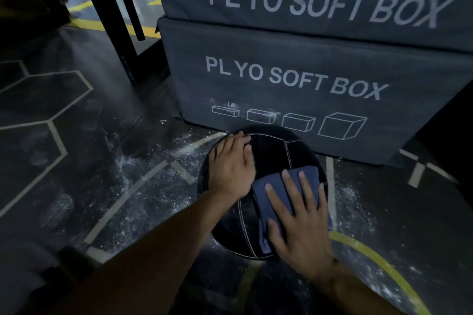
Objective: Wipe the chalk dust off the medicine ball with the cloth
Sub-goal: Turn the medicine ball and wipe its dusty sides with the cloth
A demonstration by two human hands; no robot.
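Observation:
A black medicine ball (273, 153) with white stitched seams rests on the dark gym floor, close to the grey boxes. My left hand (231, 165) lies flat on the ball's upper left side, fingers curled over the top. My right hand (298, 215) presses a folded dark blue cloth (275, 186) against the ball's near right side, fingers spread on the cloth. The cloth hides that part of the ball.
Two stacked grey soft boxes (294, 77) marked "PL YO SOFT BOX" stand right behind the ball. White chalk dust (143, 163) is scattered on the floor left and right of the ball. Black rack legs (125, 33) rise at the upper left.

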